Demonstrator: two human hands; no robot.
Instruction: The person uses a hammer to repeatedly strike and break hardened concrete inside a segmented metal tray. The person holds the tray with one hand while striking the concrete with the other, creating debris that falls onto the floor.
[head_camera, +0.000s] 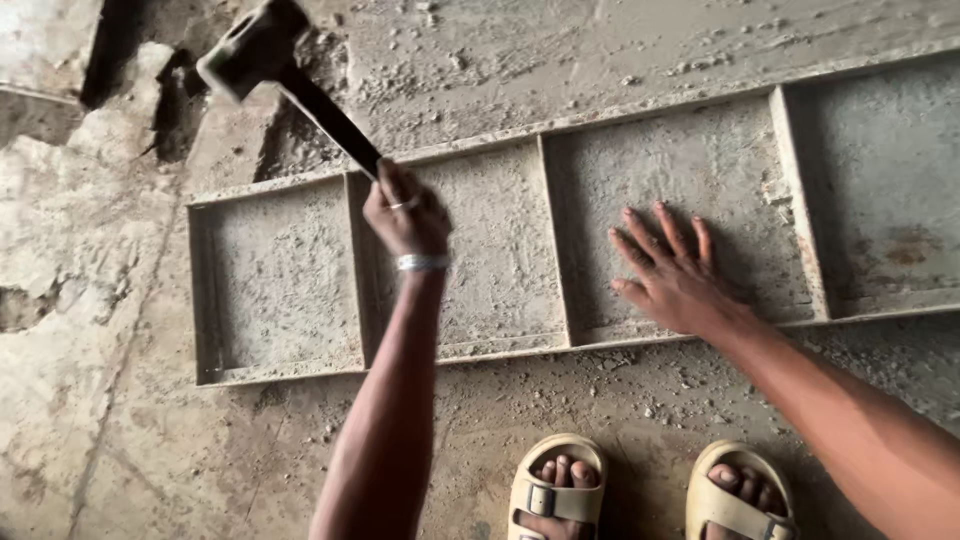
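My left hand grips the dark handle of a heavy hammer, raised up and to the left so its blurred head hangs over the broken ground. A ring and a metal bracelet show on that hand. My right hand lies flat, fingers spread, in the third compartment of a long grey metal mould. The mould lies on the floor and is split by ribs into several shallow rectangular compartments dusted with cement.
My two feet in pale sandals stand on the gritty concrete floor just below the mould. Cracked, broken concrete slabs with a dark gap lie at the upper left. Loose grit covers the ground around the mould.
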